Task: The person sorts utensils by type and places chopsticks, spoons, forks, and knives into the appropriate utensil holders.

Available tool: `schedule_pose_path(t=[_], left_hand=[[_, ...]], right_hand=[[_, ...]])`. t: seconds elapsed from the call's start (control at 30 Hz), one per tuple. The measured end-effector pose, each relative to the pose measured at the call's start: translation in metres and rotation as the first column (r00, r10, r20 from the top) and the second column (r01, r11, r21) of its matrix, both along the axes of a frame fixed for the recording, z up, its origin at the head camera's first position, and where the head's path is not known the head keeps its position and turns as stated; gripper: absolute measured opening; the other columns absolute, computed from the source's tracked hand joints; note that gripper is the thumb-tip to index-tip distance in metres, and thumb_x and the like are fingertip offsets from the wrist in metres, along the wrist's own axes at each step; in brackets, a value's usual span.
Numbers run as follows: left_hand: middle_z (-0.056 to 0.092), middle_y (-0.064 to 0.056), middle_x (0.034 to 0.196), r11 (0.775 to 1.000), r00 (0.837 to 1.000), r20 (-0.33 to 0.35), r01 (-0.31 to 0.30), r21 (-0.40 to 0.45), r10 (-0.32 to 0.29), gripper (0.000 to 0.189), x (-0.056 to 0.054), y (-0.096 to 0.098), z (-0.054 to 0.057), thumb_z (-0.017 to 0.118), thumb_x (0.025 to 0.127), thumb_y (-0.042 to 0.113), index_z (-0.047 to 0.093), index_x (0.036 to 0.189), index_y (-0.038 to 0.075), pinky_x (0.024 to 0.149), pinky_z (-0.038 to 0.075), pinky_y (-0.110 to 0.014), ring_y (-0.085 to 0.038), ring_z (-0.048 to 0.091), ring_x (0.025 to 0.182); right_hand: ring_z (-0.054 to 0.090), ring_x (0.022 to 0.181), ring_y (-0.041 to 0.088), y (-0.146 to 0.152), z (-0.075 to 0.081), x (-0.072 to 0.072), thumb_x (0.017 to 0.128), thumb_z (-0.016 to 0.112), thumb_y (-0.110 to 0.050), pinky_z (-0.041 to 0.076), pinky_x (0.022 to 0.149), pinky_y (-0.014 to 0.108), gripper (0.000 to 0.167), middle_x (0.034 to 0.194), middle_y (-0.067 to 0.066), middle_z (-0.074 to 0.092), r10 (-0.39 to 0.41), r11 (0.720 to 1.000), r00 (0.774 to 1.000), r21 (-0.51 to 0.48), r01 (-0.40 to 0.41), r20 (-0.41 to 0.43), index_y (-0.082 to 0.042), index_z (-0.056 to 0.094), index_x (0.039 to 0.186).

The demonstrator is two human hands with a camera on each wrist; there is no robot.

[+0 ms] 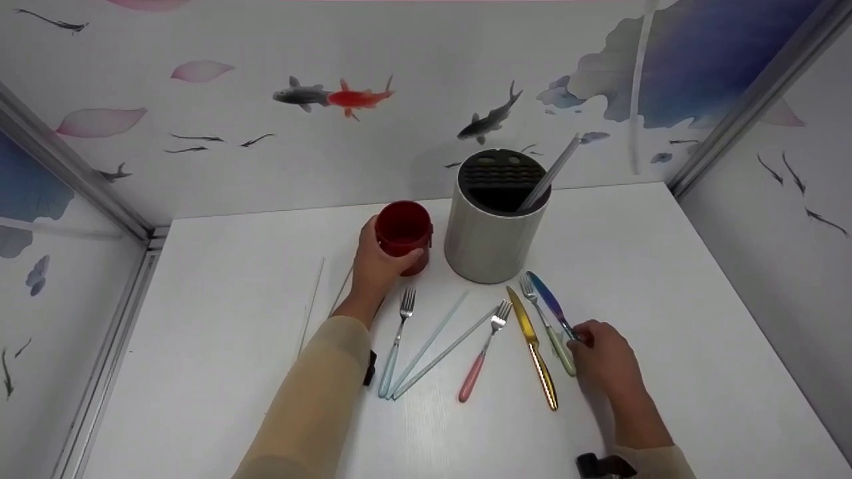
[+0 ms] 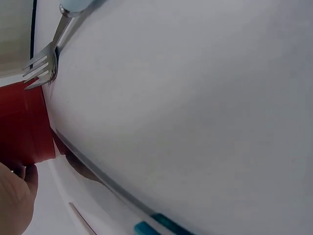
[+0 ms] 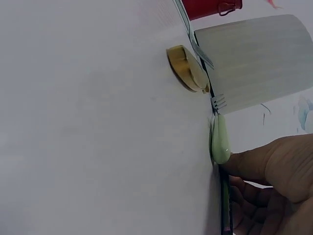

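My left hand [image 1: 377,263] grips a red cup [image 1: 404,226] from its left side, the thumb across the near side. In the left wrist view the cup [image 2: 24,125] stands upright on the table. At the right, my right hand [image 1: 607,354] pinches the handle of a knife with a blue iridescent blade [image 1: 547,297]. Beside that knife lie a green-handled fork [image 1: 559,349] and a gold knife [image 1: 534,346]. The right wrist view shows my thumb and fingers round the dark handle, close to the green fork handle [image 3: 220,142].
A grey utensil holder [image 1: 489,246] with a black slotted top and clear sticks [image 1: 552,169] stands right of the cup. Nearer lie a blue-handled fork [image 1: 397,342], a pink-handled fork [image 1: 482,356] and thin sticks [image 1: 442,352]. A printed wall [image 1: 413,153] backs the white table [image 1: 219,299].
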State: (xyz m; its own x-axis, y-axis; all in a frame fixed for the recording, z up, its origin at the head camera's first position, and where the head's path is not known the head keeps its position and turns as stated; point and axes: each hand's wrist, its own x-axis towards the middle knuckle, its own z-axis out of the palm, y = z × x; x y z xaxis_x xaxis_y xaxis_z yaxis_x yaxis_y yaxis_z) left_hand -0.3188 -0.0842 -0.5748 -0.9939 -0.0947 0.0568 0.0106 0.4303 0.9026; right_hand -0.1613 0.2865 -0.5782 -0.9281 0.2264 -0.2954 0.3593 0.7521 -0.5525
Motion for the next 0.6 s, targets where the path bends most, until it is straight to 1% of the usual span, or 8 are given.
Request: schedule_pose_path(t=[0.13, 0.23, 0.4, 0.53, 0.6], left_hand=[[0.045, 0.003, 0.156, 1.000, 1.000, -0.007, 0.011, 0.008, -0.011, 0.100, 0.0003, -0.0003, 0.0003, 0.091, 0.079, 0.036, 0.031, 0.159, 0.027, 0.109, 0.054, -0.042, -0.019, 0.043, 0.143], [0.045, 0.002, 0.157, 1.000, 1.000, -0.011, 0.014, 0.008, -0.014, 0.099, 0.0003, -0.0010, 0.0007, 0.091, 0.080, 0.036, 0.031, 0.159, 0.026, 0.110, 0.053, -0.042, -0.019, 0.043, 0.143], [0.045, 0.002, 0.157, 1.000, 1.000, -0.009, 0.018, 0.005, -0.018, 0.100, -0.0009, -0.0006, 0.0004, 0.091, 0.079, 0.037, 0.031, 0.158, 0.026, 0.110, 0.053, -0.042, -0.019, 0.044, 0.143], [0.045, 0.003, 0.157, 1.000, 1.000, -0.001, 0.020, 0.001, -0.020, 0.100, -0.0015, -0.0010, -0.0001, 0.091, 0.079, 0.037, 0.031, 0.158, 0.027, 0.110, 0.053, -0.042, -0.019, 0.043, 0.143], [0.045, 0.003, 0.157, 1.000, 1.000, 0.000, 0.020, 0.002, -0.020, 0.101, -0.0017, -0.0011, -0.0002, 0.092, 0.079, 0.037, 0.031, 0.158, 0.027, 0.109, 0.053, -0.042, -0.019, 0.043, 0.143]], right_hand=[[0.060, 0.095, 0.027, 0.0019, 0.0008, -0.0009, 0.101, 0.062, -0.018, 0.053, 0.080, 0.040, 0.031, 0.112, 0.017, 0.067, 0.037, 0.999, 0.999, 0.018, -0.037, -0.018, 0.000, 0.064, 0.126], [0.060, 0.091, 0.026, 0.0035, 0.0015, -0.0031, 0.101, 0.060, -0.017, 0.051, 0.075, 0.038, 0.029, 0.107, 0.016, 0.066, 0.047, 0.999, 0.999, 0.019, -0.047, -0.007, 0.002, 0.065, 0.123], [0.058, 0.089, 0.025, 0.0045, 0.0028, -0.0050, 0.100, 0.060, -0.018, 0.049, 0.069, 0.032, 0.028, 0.104, 0.015, 0.066, 0.018, 1.000, 0.999, -0.008, -0.018, 0.034, 0.001, 0.065, 0.120], [0.058, 0.089, 0.025, 0.0033, 0.0038, -0.0044, 0.098, 0.060, -0.019, 0.048, 0.068, 0.030, 0.026, 0.102, 0.013, 0.065, -0.004, 1.000, 0.999, -0.025, 0.005, 0.050, -0.001, 0.064, 0.117], [0.058, 0.089, 0.025, 0.0027, 0.0047, -0.0045, 0.098, 0.060, -0.019, 0.047, 0.068, 0.031, 0.025, 0.102, 0.013, 0.065, -0.002, 1.000, 0.999, -0.023, 0.004, 0.055, -0.002, 0.064, 0.116]])
